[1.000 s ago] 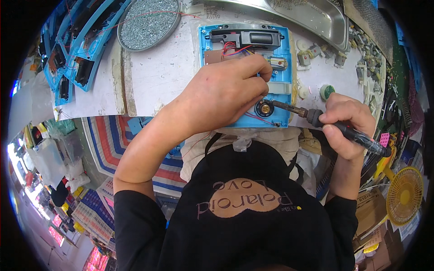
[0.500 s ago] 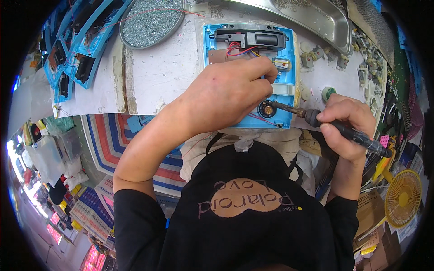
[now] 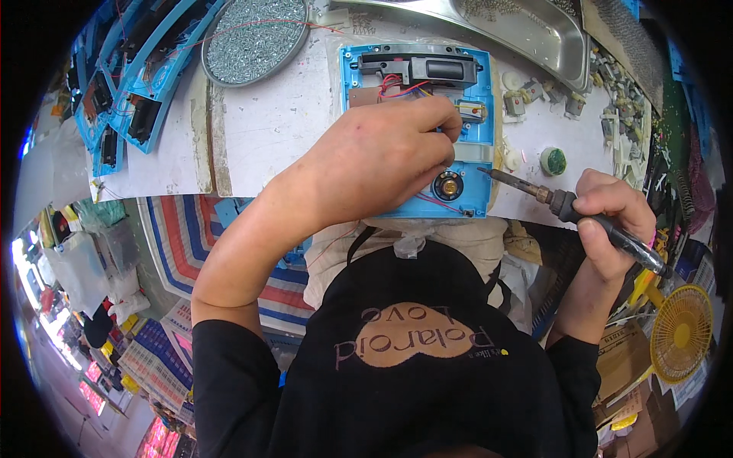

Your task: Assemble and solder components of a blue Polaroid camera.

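A blue plastic housing [image 3: 479, 200] lies open on the bench in front of me, with a black module [image 3: 439, 70], thin red, blue and yellow wires and a round speaker [image 3: 448, 185] inside. My left hand [image 3: 385, 156] rests over its middle, fingers curled together; whatever they pinch is hidden beneath them. Gripped in my right hand [image 3: 617, 217] is a soldering iron [image 3: 563, 204]. Its tip points left, over the housing's right edge and apart from the speaker. Near the iron stands a small round tin [image 3: 553, 160] with green contents.
A round tray [image 3: 256, 46] of small metal screws stands at the upper left. More blue housings [image 3: 141, 99] are stacked beyond it. A steel tray [image 3: 546, 38] sits at the upper right, beside several small metal parts [image 3: 574, 104]. A yellow fan [image 3: 681, 334] is at the lower right.
My right hand has drawn the soldering iron to the right, so its tip has left the speaker. The green-filled tin now shows fully. My left hand and the housing have shifted slightly left.
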A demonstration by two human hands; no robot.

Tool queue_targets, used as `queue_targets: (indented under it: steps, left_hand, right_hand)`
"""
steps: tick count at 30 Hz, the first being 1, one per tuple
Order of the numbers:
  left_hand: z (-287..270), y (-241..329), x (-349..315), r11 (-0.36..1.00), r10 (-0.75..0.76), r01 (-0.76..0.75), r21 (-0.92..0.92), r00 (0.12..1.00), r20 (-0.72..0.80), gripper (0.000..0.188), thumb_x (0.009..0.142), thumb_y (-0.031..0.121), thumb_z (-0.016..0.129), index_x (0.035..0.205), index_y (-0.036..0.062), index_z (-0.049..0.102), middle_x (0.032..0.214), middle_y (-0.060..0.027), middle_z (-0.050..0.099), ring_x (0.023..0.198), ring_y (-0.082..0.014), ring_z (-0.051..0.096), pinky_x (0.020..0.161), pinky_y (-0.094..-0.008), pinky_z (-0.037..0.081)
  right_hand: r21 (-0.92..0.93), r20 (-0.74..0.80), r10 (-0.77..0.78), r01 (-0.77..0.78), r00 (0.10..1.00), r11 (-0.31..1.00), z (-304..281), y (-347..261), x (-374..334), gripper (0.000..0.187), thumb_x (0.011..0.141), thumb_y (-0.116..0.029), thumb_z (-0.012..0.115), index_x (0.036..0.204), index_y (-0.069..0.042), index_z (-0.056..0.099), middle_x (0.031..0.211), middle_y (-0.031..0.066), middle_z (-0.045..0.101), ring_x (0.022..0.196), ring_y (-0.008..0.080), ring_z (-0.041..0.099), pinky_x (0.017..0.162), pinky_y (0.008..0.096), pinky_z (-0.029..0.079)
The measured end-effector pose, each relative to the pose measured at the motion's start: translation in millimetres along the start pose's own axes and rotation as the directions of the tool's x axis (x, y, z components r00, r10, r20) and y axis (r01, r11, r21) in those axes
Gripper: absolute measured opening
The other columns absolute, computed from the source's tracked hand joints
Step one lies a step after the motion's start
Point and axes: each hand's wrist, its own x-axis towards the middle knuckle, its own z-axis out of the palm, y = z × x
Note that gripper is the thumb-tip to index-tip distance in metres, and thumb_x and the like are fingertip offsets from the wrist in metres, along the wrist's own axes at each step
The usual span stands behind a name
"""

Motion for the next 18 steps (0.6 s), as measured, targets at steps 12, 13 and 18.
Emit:
queue_targets:
  steps: [12,13,18]
  left_hand:
    - [4.9,-5.2,-4.7,0.989,0.021,-0.038,-0.143,0.993,-0.12,0.022,0.074,-0.002,0.078,0.095,0.0028,0.071,0.09,-0.0096,0.064,0.082,-0.0281,0.067,0.07,-0.0355,0.054]
    - [4.6,-4.9,-4.5,0.989,0.018,-0.035,-0.143,0.993,-0.115,0.022,0.074,-0.002,0.078,0.094,0.0029,0.071,0.09,-0.0095,0.064,0.082,-0.0282,0.067,0.07,-0.0355,0.054]
    - [2.0,-5.3,-2.6,0.989,0.058,-0.07,-0.128,0.994,-0.093,0.02,0.074,-0.003,0.078,0.09,0.0037,0.068,0.092,-0.0094,0.064,0.082,-0.0284,0.066,0.07,-0.0352,0.054]
  right_hand:
    - [0.01,-0.005,-0.023,0.023,1.0,1.0,-0.6,3.8,2.0,0.021,0.077,-0.009,0.076,0.092,0.003,0.068,0.07,0.0067,0.061,0.058,0.0122,0.05,0.054,0.026,0.034]
    - [0.004,-0.01,-0.022,0.022,1.0,1.0,-0.1,3.9,1.9,0.021,0.077,-0.009,0.076,0.092,0.003,0.068,0.07,0.0066,0.061,0.058,0.0122,0.05,0.054,0.026,0.034]
    - [-0.011,-0.001,-0.023,0.023,1.0,1.0,1.9,5.7,2.2,0.021,0.077,-0.011,0.077,0.092,0.002,0.068,0.069,0.0053,0.061,0.057,0.0118,0.049,0.053,0.0261,0.033]
